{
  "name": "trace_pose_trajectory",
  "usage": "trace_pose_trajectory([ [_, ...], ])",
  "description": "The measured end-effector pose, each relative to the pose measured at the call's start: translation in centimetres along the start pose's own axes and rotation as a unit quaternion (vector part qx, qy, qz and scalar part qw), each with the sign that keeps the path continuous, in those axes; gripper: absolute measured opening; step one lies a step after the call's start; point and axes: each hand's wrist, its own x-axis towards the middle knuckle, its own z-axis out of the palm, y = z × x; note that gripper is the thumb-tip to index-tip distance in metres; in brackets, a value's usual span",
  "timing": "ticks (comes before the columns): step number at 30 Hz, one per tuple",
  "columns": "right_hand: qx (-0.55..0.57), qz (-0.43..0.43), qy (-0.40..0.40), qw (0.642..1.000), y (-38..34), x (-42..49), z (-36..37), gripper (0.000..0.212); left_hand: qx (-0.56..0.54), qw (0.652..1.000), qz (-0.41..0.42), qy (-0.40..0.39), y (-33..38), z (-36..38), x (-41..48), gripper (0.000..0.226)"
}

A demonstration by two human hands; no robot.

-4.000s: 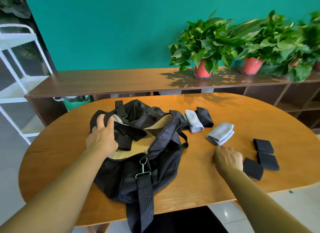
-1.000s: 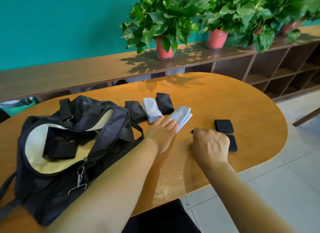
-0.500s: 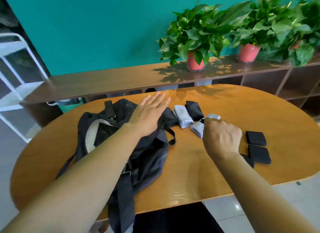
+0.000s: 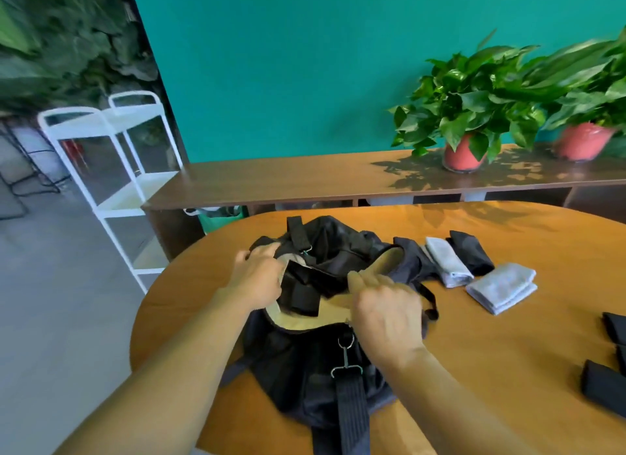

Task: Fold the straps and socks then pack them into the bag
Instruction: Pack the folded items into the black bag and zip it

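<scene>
Teal wall is backing a wooden surface [image 4: 508,353]. Bag [image 4: 305,370] is lying open centre-left w/ straps [image 4: 303,290] sitting inside. L hand [image 4: 259,280] is gripping bag's left rim, fingers curled over it. R hand [image 4: 388,314] is hovering at the mouth, fingers curled; can't tell if it's pinching anything. Socks [image 4: 501,287], folded, are lying right of bag. Folded straps [image 4: 606,387] are lying at right edge.
</scene>
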Motion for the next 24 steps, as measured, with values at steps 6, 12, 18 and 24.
trace_pose_trajectory([
  [6,0.034,-0.039,-0.091,0.994,-4.6,1.8,5.3,0.042,-0.213,0.972,-0.073,0.058,-1.3,-0.6,1.0,0.069],
  [12,0.053,-0.004,-0.148,0.988,-7.1,5.0,9.7,0.048,-0.124,0.99,-0.05,0.049,-2.3,0.3,0.7,0.09],
  [18,0.152,0.019,-0.21,0.966,-8.3,6.8,12.7,0.079,-0.133,0.988,-0.057,0.044,-2.0,0.2,0.9,0.095],
  [24,0.137,-0.09,-0.387,0.908,-8.2,7.4,12.8,0.074,-0.129,0.99,-0.052,0.025,-2.0,0.1,0.7,0.096],
])
